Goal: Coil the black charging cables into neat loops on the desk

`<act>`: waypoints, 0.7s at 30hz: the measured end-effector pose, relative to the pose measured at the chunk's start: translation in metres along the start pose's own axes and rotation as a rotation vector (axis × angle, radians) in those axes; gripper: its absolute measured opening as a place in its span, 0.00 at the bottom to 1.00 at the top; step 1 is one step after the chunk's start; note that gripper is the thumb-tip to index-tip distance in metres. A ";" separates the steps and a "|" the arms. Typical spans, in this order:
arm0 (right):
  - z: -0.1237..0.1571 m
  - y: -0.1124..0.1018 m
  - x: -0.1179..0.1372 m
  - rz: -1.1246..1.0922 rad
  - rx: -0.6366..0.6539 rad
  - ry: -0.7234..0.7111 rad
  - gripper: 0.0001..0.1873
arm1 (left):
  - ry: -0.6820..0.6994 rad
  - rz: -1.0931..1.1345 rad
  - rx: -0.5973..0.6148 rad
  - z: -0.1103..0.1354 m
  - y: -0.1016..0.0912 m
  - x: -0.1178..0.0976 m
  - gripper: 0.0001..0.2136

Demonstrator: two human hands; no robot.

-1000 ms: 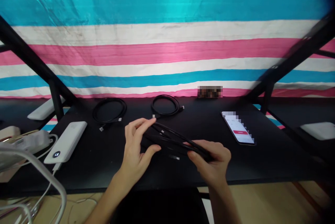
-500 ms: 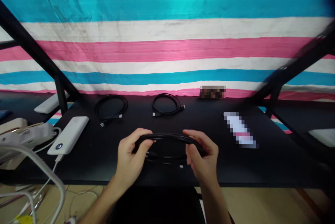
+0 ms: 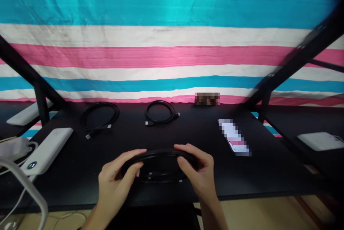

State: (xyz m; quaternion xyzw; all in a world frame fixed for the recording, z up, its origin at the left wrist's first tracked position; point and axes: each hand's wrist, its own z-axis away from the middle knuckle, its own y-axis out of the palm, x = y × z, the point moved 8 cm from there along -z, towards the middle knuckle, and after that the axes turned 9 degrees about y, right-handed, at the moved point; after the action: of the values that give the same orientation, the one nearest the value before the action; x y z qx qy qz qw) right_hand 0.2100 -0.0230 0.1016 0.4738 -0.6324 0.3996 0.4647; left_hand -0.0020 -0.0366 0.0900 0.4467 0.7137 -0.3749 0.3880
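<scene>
The coiled black cable (image 3: 161, 152) is stretched between the person's two hands, close in front of the body, with small pale connectors (image 3: 180, 181) showing around five to six o'clock. The left hand (image 3: 114, 179) has it at nine o'clock and the right hand (image 3: 201, 172) at three, thumbs and fingers curled round the bundle, pinching it. Beyond, at twelve, lies a smaller cable loop (image 3: 163, 121); a phone (image 3: 233, 136) rests toward two.

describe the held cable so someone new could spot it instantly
Below the striped sheet is a black table. Near its front edge, the left hand and right hand hold a coiled black cable between them. Only it is held; the left coil and middle coil lie farther back.
</scene>
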 end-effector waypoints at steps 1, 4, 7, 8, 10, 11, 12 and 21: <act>-0.001 -0.003 -0.001 0.000 -0.024 0.002 0.08 | -0.007 0.015 0.021 0.000 0.004 0.001 0.06; -0.001 -0.015 -0.011 0.000 -0.076 0.002 0.08 | -0.040 0.058 0.115 0.000 0.018 0.008 0.04; -0.002 -0.031 -0.025 -0.031 -0.156 -0.003 0.07 | -0.047 0.101 0.247 -0.001 0.034 0.014 0.08; -0.002 -0.037 -0.030 -0.049 -0.186 -0.002 0.07 | -0.048 0.109 0.288 -0.001 0.039 0.015 0.09; -0.003 -0.046 -0.037 -0.091 -0.236 0.003 0.06 | -0.043 0.094 0.339 -0.003 0.046 0.016 0.11; -0.003 -0.050 -0.039 -0.115 -0.258 0.005 0.06 | -0.030 0.067 0.352 -0.004 0.048 0.015 0.12; -0.004 -0.053 -0.040 -0.141 -0.280 0.006 0.06 | -0.009 0.033 0.368 -0.006 0.050 0.014 0.13; -0.001 -0.061 -0.034 -0.255 -0.343 -0.063 0.05 | -0.029 -0.105 0.509 -0.001 0.058 0.026 0.15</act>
State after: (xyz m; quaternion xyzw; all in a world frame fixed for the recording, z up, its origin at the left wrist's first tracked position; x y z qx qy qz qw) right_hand 0.2732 -0.0285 0.0725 0.4761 -0.6403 0.2094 0.5653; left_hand 0.0438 -0.0081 0.0562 0.4871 0.6128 -0.5684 0.2532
